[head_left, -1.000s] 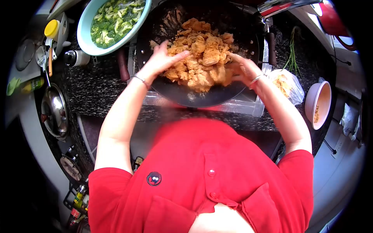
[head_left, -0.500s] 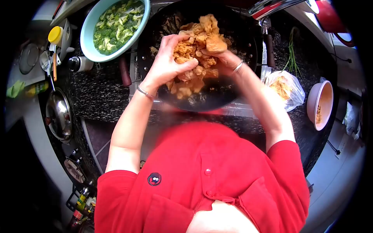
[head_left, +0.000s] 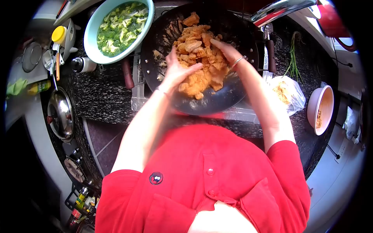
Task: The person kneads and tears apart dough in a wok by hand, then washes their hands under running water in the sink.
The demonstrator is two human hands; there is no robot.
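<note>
Meat (head_left: pixel 198 58), breaded and orange-brown, heaped in dark pan (head_left: pixel 233 97) on speckled worktop (head_left: pixel 101 97). Far left, steel lid (head_left: pixel 60 114); next, bowl (head_left: pixel 91 42) of broccoli (head_left: pixel 120 25). Left hand (head_left: pixel 176 72) cupped against heap, fingers curled into pieces. Right hand (head_left: pixel 225 52) laid on heap, fingers together and outstretched. Further right, plastic bag (head_left: pixel 289 91), then pale bowl (head_left: pixel 320 110).
</note>
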